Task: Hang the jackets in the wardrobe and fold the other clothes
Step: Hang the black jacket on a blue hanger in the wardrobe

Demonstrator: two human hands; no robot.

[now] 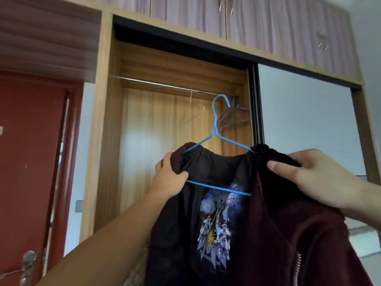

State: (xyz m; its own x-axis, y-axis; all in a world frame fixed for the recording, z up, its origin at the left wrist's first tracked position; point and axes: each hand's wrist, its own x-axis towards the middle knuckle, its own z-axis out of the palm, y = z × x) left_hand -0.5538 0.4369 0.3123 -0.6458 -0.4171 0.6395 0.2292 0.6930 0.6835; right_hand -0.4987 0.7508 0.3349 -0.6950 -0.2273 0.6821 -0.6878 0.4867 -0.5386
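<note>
An open wardrobe (pixel 175 124) fills the centre of the frame, its wood-lined compartment holding a metal rail (pixel 165 86) across the top with a few bare wire hangers (pixel 231 114) bunched at the right end, next to the edge of a pale sliding door (pixel 305 120) that covers the right half. A row of striped upper cabinets (pixel 247 15) runs along the top of the frame, and a red door (pixel 31 162) with a metal handle stands at the left.

In the lower centre, in front of the wardrobe opening, a dark maroon jacket (pixel 299 234) with a black lining and a printed graphic on the inside hangs on a blue hanger (pixel 216 124). The hanger's hook rises to just below the rail, near the bare hangers, and does not appear to be on the rail. The jacket blocks the lower part of the compartment from view.

The left hand (pixel 169 178), reaching up from the lower left, has its fingers curled over the jacket's left shoulder, thumb pressed against the lining beside the hanger's bottom bar. The right hand (pixel 313 176), entering from the right edge, pinches the jacket's dark knitted collar between thumb and curled fingers at the hanger's right arm. A zip edge shows at the lower right.
</note>
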